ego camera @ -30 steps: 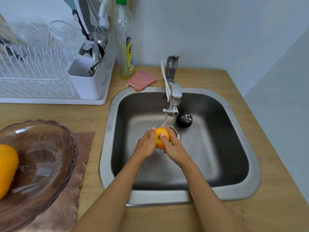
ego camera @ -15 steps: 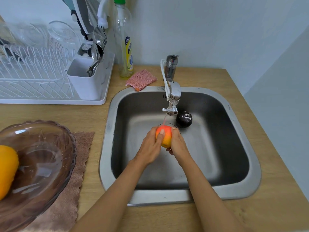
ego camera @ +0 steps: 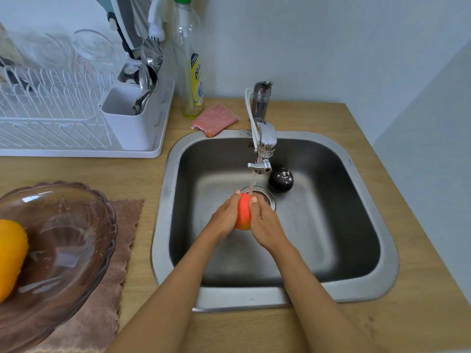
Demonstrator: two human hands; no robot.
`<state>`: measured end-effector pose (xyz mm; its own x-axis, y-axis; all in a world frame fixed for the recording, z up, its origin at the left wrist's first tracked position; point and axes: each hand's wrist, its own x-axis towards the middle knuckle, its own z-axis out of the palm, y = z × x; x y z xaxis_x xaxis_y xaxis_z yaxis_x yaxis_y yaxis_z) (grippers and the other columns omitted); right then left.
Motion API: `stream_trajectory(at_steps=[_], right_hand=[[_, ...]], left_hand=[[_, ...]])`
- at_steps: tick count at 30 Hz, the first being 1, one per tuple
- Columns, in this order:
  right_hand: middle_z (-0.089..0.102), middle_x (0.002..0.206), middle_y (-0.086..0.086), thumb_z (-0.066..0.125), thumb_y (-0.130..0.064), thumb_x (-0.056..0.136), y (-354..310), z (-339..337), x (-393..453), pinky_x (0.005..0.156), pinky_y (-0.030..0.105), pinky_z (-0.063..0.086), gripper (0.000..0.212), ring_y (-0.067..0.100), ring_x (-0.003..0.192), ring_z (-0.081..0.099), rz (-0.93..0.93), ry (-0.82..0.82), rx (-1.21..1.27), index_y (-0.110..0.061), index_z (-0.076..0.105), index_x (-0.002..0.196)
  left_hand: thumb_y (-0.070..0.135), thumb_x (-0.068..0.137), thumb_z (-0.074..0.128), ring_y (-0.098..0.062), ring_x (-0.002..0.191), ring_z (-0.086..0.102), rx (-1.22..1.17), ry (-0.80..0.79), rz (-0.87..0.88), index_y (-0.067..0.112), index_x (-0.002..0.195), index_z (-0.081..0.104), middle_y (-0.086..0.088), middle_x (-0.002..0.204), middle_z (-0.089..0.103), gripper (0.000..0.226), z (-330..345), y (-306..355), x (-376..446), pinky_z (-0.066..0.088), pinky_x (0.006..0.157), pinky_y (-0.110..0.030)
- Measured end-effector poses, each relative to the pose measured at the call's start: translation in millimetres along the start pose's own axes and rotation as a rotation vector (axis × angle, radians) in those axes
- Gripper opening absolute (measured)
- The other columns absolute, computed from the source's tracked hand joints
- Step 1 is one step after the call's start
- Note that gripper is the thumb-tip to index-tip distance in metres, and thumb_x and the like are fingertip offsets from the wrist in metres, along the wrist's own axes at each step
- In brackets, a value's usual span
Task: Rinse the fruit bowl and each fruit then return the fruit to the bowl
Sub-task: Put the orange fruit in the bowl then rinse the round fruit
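Currently a red-orange fruit [ego camera: 244, 211], round, smooth and shading to yellow-orange at its near end, is held over the steel sink [ego camera: 367, 289], just in front of the drain [ego camera: 266, 197]. A thin stream of water [ego camera: 252, 183] is seen running from the tap [ego camera: 263, 149] onto the fruit's far end. The fruit is clasped between both hands: the left hand [ego camera: 224, 217] is curled against its left side with fingertips at the top, and the right hand [ego camera: 265, 224] is wrapped round its right side, one fingertip placed right where the water lands. Both hands are closed on the fruit, neither flat nor released. A dark, near-black round fruit [ego camera: 280, 180] with pale specks is left on the sink floor, just right of the tap outlet and apart from the hands. The tinted glass fruit bowl [ego camera: 76, 240] is parked on a brown cloth [ego camera: 119, 263] on the wooden counter [ego camera: 420, 314], well left of the sink, water droplets visible on its inside. A yellow-orange fruit [ego camera: 10, 256] is seen inside it against the left wall, cut off by the frame edge. Behind are noted a white dish rack [ego camera: 76, 133], a soap bottle [ego camera: 190, 72] and a pink scrub pad [ego camera: 216, 119].
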<state>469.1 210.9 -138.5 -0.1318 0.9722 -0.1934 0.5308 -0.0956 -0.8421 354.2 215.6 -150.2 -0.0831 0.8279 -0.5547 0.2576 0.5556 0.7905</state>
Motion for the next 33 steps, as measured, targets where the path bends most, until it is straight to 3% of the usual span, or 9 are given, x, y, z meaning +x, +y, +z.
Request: stream_trajectory(at_steps=[2,5,8,13,15,18,21,26,33], right_hand=[[0.054,0.108,0.002,0.021,-0.038,0.104,0,-2,1,0.089,0.031,0.039,0.040,0.020,0.101,0.053,0.069,0.004,0.037,-0.020,0.052,0.123],[0.055,0.119,0.010,0.018,-0.042,0.103,1,-6,7,0.092,0.033,0.036,0.047,0.024,0.105,0.051,0.207,0.050,0.091,-0.018,0.051,0.126],[0.052,0.136,0.013,0.014,-0.049,0.100,4,-3,12,0.106,0.045,0.038,0.055,0.029,0.121,0.051,0.303,0.057,0.135,-0.022,0.047,0.134],[0.057,0.114,0.011,0.017,-0.040,0.103,-2,-3,4,0.090,0.035,0.039,0.046,0.026,0.102,0.053,0.196,0.050,0.073,-0.015,0.052,0.121],[0.059,0.110,0.011,0.020,-0.035,0.104,-2,0,0,0.086,0.036,0.041,0.041,0.025,0.098,0.055,0.081,0.036,0.016,-0.013,0.052,0.117],[0.053,0.124,0.004,0.021,-0.035,0.104,4,4,0,0.093,0.035,0.042,0.038,0.023,0.110,0.053,-0.048,0.013,-0.079,-0.023,0.048,0.128],[0.042,0.139,0.000,0.023,-0.032,0.104,8,2,2,0.100,0.033,0.040,0.040,0.018,0.121,0.047,-0.058,-0.006,-0.093,-0.027,0.041,0.139],[0.047,0.131,-0.001,0.025,-0.023,0.103,6,-3,9,0.100,0.032,0.039,0.032,0.015,0.116,0.048,0.024,0.072,0.148,-0.029,0.049,0.123],[0.059,0.084,0.012,0.026,-0.037,0.098,0,-7,18,0.052,0.027,0.037,0.036,0.020,0.064,0.050,0.438,0.005,0.483,-0.018,0.056,0.105]], left_hand=[[0.077,0.086,0.015,-0.030,0.107,0.058,0.043,-0.029,0.020,0.027,0.135,0.043,-0.020,0.131,0.053,0.076,1,1,-2,0.052,0.080,-0.037],[0.073,0.088,0.022,-0.025,0.112,0.055,0.107,-0.038,0.122,0.025,0.137,0.036,-0.006,0.131,0.051,0.070,5,-2,-7,0.046,0.099,-0.041],[0.064,0.093,0.028,-0.021,0.111,0.052,0.144,-0.078,0.202,0.025,0.137,0.030,-0.002,0.130,0.048,0.059,7,-4,-11,0.043,0.094,-0.034],[0.061,0.096,0.022,-0.025,0.103,0.057,0.148,0.024,0.152,0.024,0.128,0.042,-0.011,0.121,0.056,0.052,5,0,-11,0.046,0.086,-0.037],[0.062,0.095,0.018,-0.031,0.097,0.061,0.106,0.028,0.052,0.020,0.122,0.050,-0.022,0.102,0.060,0.060,3,5,-9,0.050,0.086,-0.043],[0.074,0.088,0.013,-0.014,0.048,0.046,-0.059,-0.115,-0.118,0.014,0.080,0.051,-0.007,0.050,0.049,0.072,-3,7,-7,0.041,0.047,-0.024],[0.081,0.082,0.009,-0.008,0.041,0.035,-0.147,-0.210,-0.174,0.008,0.072,0.051,0.001,0.041,0.052,0.085,-5,2,-3,0.031,0.040,-0.019],[0.072,0.089,0.028,-0.013,0.058,0.045,-0.236,-0.144,0.004,0.018,0.115,0.055,-0.004,0.073,0.054,0.066,2,4,3,0.041,0.057,-0.025],[0.056,0.097,0.030,-0.023,0.118,0.050,0.076,-0.031,0.301,0.041,0.140,0.028,-0.002,0.139,0.044,0.046,7,-5,-6,0.044,0.101,-0.040]])
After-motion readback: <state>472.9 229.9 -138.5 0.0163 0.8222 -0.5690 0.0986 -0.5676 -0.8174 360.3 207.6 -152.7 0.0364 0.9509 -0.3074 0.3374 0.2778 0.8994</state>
